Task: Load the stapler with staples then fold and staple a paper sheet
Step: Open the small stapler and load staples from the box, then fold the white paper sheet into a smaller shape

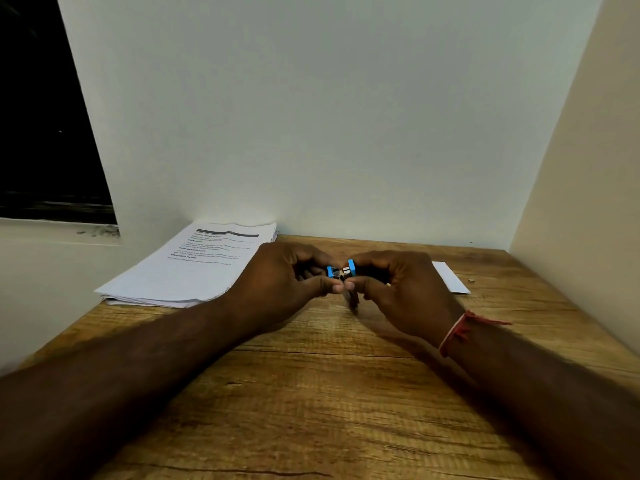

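Observation:
Both my hands meet above the middle of the wooden table. My left hand and my right hand each curl their fingers round one half of a small blue stapler. Its two blue halves stand hinged apart, with bare metal showing between them. Fingers hide most of the stapler body, and I cannot make out any staples. A stack of printed paper sheets lies at the table's back left corner, just left of my left hand.
A small white folded paper lies behind my right hand, with a tiny object beside it. White walls close the table in at the back and right. A dark window is at the left. A red thread band circles my right wrist.

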The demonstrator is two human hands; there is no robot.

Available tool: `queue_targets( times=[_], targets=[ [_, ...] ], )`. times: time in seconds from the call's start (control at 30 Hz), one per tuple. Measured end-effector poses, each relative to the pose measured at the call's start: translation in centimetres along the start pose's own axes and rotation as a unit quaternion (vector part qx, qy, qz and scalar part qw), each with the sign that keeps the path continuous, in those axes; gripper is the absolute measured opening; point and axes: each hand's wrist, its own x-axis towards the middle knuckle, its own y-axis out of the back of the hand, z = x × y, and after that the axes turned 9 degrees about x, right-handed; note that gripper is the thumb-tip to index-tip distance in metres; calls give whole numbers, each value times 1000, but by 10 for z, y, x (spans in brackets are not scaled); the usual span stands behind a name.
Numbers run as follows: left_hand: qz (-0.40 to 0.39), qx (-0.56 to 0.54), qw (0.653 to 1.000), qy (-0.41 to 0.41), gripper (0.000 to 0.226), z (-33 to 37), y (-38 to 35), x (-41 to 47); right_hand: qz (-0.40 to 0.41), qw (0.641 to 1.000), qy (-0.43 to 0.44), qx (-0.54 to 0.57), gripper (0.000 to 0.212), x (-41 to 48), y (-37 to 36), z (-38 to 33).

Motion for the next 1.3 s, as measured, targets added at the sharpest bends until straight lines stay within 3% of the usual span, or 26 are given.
queue_targets(
  times=[0.37, 0.53, 0.67, 0.83, 0.9, 0.97, 1.03, 1.17, 1.3],
  targets=[
    [22, 18, 999, -24, 29, 1, -4, -1, 2, 996, 64, -67, 15, 0, -3, 2],
    [25, 8, 1000, -17, 33, 3, -4, -1, -1, 997, 50, -57, 13, 0, -4, 6],
    [-6, 28, 999, -16, 34, 3, 3, 4, -11, 999, 15, -51, 11, 1, -2, 8],
    [-90, 29, 995, 23, 43, -3, 30, 10, -10, 998, 6, -68, 25, 2, -5, 11],
    [-87, 56, 994, 28, 41, -8, 49, 17, -6, 997, -3, -79, 28, 1, -7, 13],
    [-27, 120, 991, 50, 38, -19, 71, 26, -1, 995, -4, -98, 28, 1, -8, 15],
    [-3, 220, 972, 89, 50, -30, 91, 31, -3, 993, -15, -121, 27, 1, -10, 17],
    [-160, 332, 916, 159, 87, -37, 115, 27, -11, 988, -23, -152, 27, 2, -13, 21],
    [-334, 343, 860, 177, 125, -40, 129, 26, 4, 986, -30, -165, 28, 5, -16, 26]
  ],
)
